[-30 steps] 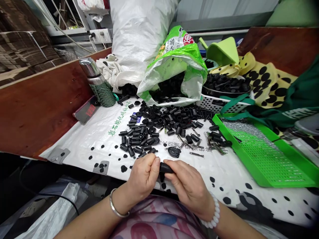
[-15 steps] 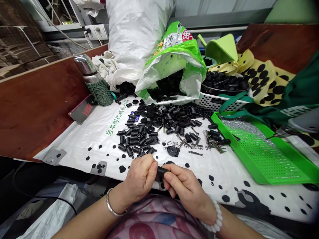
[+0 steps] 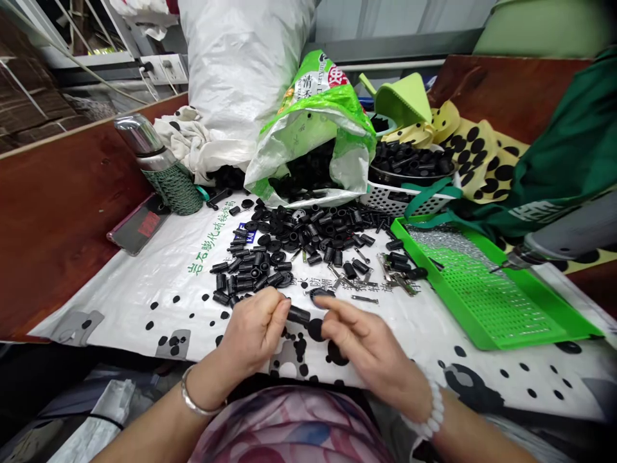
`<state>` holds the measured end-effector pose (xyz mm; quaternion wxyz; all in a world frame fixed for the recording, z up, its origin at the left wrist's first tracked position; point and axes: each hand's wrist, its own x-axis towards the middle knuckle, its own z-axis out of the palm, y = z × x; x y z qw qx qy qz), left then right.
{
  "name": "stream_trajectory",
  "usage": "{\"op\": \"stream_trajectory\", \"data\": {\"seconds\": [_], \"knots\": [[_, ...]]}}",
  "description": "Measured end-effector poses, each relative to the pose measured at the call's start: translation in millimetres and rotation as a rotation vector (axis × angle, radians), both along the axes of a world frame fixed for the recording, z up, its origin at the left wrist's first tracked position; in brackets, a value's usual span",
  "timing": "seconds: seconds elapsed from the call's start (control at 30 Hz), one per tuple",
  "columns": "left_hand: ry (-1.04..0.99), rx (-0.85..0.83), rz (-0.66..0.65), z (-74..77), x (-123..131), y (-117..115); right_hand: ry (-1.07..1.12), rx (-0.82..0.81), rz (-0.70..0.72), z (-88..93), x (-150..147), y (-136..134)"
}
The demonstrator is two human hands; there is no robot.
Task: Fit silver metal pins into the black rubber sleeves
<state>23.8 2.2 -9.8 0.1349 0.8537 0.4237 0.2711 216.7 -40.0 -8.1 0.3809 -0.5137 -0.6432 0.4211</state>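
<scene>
My left hand [image 3: 253,333] pinches a short black rubber tube [image 3: 299,314] by one end, near the table's front edge. My right hand [image 3: 364,344] is just right of the tube with its fingers spread and nothing in them, its fingertips close to a black round part [image 3: 321,294] lying on the white sheet [image 3: 144,283]. Beyond both hands lies a pile of several black tubes and rings [image 3: 289,247]. A few small metal clips [image 3: 371,283] lie to the right of the pile.
A green perforated tray [image 3: 486,302] sits at the right, a grey power screwdriver [image 3: 559,241] above it. A green-white bag [image 3: 313,128] spills black parts at the back, beside a white basket [image 3: 409,193]. A steel flask [image 3: 161,167] and phone [image 3: 137,225] stand left.
My right hand has let go of the black tube and opened, moving a little right. My left hand keeps the tube. The camera has tilted, shifting the scene leftward.
</scene>
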Motion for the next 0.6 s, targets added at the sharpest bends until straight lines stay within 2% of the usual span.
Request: {"op": "stream_trajectory", "data": {"seconds": [0.07, 0.13, 0.23, 0.33, 0.4, 0.5, 0.6], "knots": [[0.142, 0.061, 0.038, 3.7, 2, 9, -0.212, 0.161, -0.138, 1.4, 18, 15], [0.285, 0.086, 0.056, 6.3, 6, 17, -0.460, 0.246, -0.197, 3.8, 33, 31], [0.422, 0.096, 0.091, 8.6, 14, 25, -0.851, 0.270, -0.185, 7.7, 44, 52], [0.435, 0.101, 0.111, 9.8, 18, 30, -1.151, 0.273, -0.135, 6.9, 41, 66], [0.421, 0.101, 0.102, 10.6, 19, 32, -1.217, 0.263, -0.103, 3.2, 38, 72], [0.430, 0.096, 0.100, 13.1, 19, 36, -1.202, 0.253, -0.070, -1.3, 35, 77], [0.444, 0.091, 0.103, 17.6, 20, 41, -1.185, 0.254, -0.072, 2.4, 42, 71]]}}
